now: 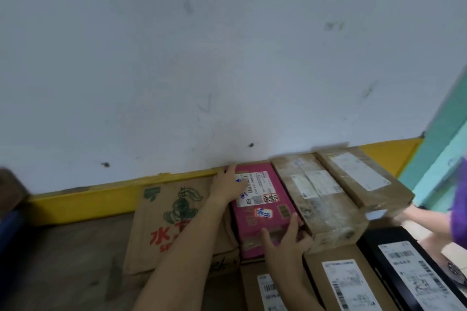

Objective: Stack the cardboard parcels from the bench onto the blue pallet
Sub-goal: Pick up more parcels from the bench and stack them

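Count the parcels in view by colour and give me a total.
Brown parcels: 5
Pink parcel: 1
Black parcel: 1
Total: 7
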`<state>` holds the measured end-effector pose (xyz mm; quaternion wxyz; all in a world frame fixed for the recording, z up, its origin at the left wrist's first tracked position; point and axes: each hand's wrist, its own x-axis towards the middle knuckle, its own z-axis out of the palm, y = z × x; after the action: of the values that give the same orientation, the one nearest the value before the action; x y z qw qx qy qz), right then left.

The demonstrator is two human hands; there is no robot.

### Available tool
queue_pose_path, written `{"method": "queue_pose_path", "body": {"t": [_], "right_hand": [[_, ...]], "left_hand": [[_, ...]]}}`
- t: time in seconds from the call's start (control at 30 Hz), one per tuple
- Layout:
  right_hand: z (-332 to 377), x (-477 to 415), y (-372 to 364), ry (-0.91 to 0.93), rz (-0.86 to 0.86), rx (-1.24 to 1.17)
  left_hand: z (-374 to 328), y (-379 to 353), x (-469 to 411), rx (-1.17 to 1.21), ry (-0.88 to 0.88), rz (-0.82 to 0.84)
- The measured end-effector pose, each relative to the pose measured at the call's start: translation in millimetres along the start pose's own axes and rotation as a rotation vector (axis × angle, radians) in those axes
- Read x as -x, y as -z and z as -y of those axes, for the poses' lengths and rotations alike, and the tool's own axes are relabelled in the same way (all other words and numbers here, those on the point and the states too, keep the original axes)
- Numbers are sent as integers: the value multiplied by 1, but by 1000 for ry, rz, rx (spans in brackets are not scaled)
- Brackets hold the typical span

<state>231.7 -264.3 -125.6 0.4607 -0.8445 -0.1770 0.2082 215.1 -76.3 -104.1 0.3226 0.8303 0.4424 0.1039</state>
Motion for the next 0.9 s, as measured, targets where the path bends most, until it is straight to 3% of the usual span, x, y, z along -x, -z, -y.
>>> {"method": "queue_pose_path", "body": {"t": [0.4,0.7,0.9], "right_hand": [[8,5,-1,28,-11,-1],[29,26,16,121,-31,31],[49,59,40,245,-73,43]], "left_hand": [[14,-8,-14,149,28,-114],[-11,12,-5,449,-55,-187],[-30,44,28,469,-93,-228]]}}
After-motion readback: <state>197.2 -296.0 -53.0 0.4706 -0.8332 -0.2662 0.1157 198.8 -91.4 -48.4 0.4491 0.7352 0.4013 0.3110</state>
